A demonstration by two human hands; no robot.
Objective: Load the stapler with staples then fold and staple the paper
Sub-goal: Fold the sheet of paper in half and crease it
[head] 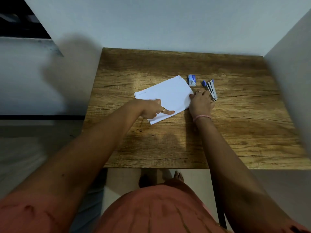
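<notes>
A folded white paper [165,96] lies tilted on the wooden table [235,132]. My left hand [154,109] presses a straight finger on the paper's near edge, the other fingers curled in. My right hand [200,102] lies at the paper's right edge, thumb on the paper, fingers reaching toward the stapler. The blue and silver stapler [211,89] lies on the table just right of that hand, its near end beside the fingertips; whether they touch it is unclear. A small blue and white staple box [192,80] stands behind the paper's right corner.
The table stands against a pale wall [168,22] at the back, with another wall [294,47] on the right. Its left edge drops to the floor. Bare feet [178,176] show under the near edge.
</notes>
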